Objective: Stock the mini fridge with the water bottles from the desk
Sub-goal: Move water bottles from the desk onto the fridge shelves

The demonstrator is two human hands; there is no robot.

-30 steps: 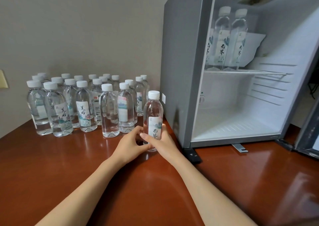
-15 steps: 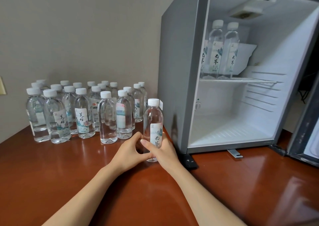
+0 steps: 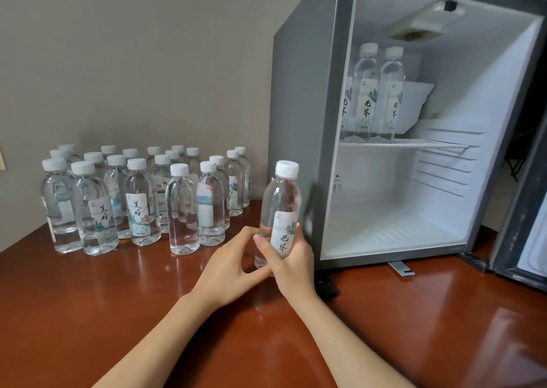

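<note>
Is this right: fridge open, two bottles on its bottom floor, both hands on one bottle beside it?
Not quite. The head view shows the two bottles standing on the upper wire shelf, not the bottom floor. The rest holds: the fridge is open, and the left hand and right hand hold one bottle beside it.

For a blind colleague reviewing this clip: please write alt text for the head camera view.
A person's left hand and right hand hold a capped water bottle by an open mini fridge on a brown desk. Two bottles stand on the fridge's upper shelf; the space below holds none. Many more bottles stand grouped at left.
</note>
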